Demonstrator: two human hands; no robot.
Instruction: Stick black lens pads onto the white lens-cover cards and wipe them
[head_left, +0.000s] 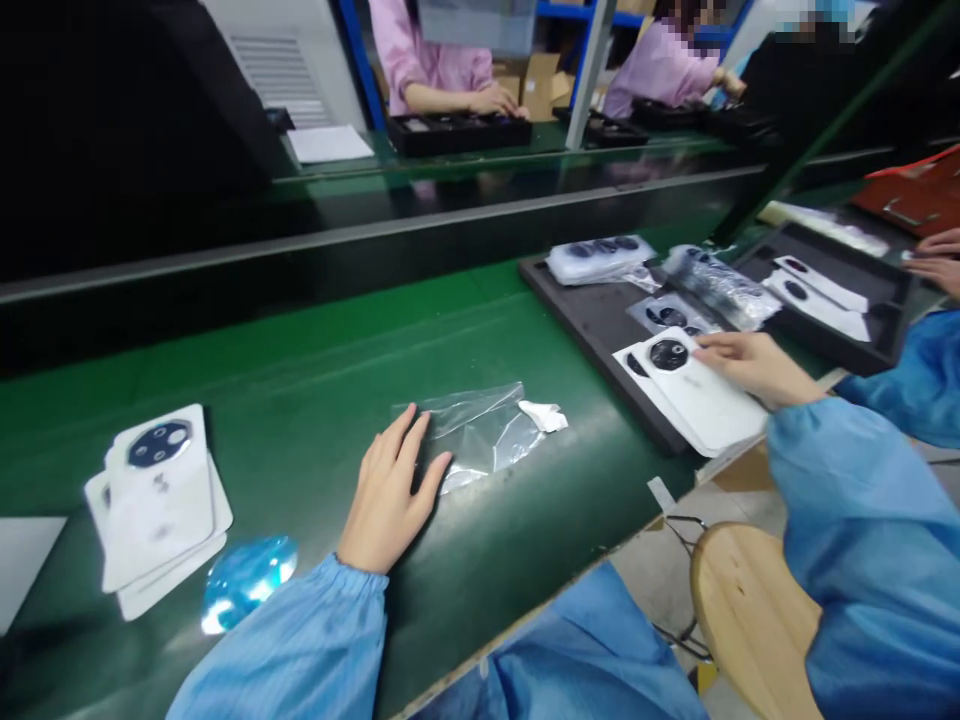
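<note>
On the green workbench, an open lane runs toward the far edge between the stacked white phone back covers and the left hand; crumpled blue film narrows its near end. The clear plastic bag occupies the middle. Rightward, the dark tray's rim bars a low pass.

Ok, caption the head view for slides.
Left hand at a clear plastic bag, right hand on a white phone back cover over a dark tray.

Green workbench, wooden stool (round-topped), blue shelving, pale floor
</note>
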